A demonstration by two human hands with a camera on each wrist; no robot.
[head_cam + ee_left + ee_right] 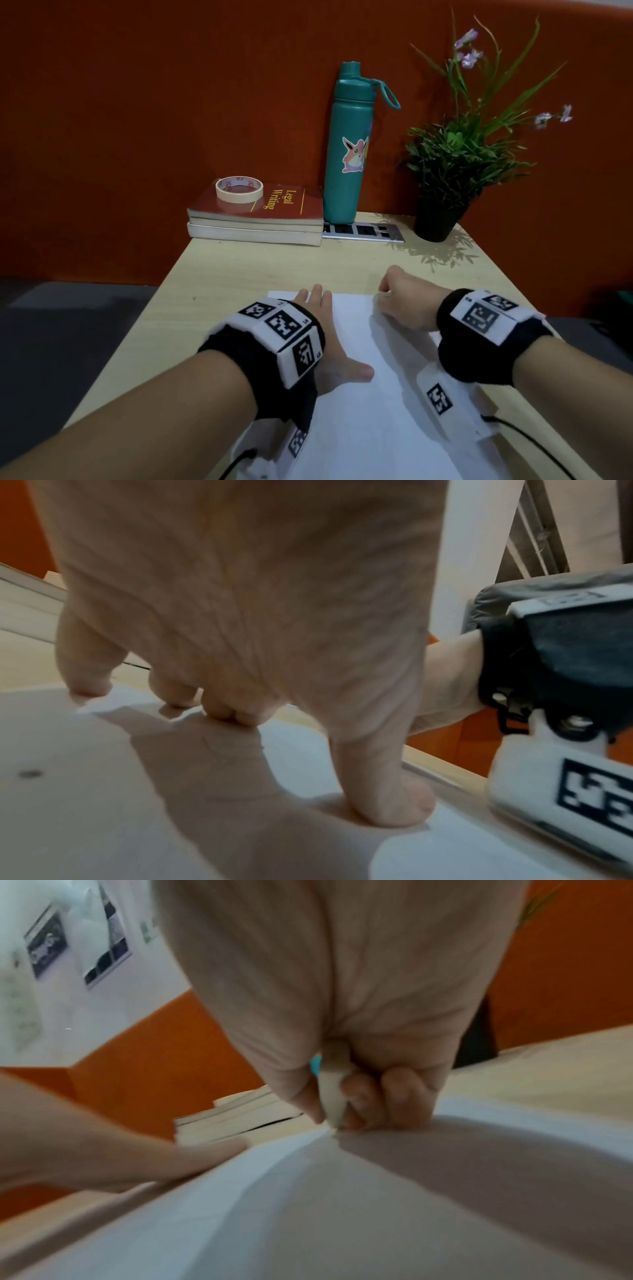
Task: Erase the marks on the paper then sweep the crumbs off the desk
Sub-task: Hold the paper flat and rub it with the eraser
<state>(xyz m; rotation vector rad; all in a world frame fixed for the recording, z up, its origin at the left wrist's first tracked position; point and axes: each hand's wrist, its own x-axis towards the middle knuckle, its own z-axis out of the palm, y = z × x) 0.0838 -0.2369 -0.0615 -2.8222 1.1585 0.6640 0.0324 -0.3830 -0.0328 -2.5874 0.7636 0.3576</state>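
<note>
The right hand [342,1001] pinches a small off-white rubber eraser [334,1091] between thumb and curled fingers [363,1093], its tip on the far right edge of the white sheet of paper [349,342]. The left hand [323,329], fingers straight, presses the sheet's far left part onto the pale wooden desk [239,267]. Faint pencil marks [219,748] lie under the left palm. Rubbing so near the edge could crumple or tear the sheet, being unpinned there.

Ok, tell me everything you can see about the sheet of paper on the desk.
The paper is a plain white sheet lying flat on the light wooden desk, near its front. The left hand presses its left side with flat fingers; the right hand pinches a pale eraser against its far right corner. Faint pencil traces show beneath the left palm.
</note>
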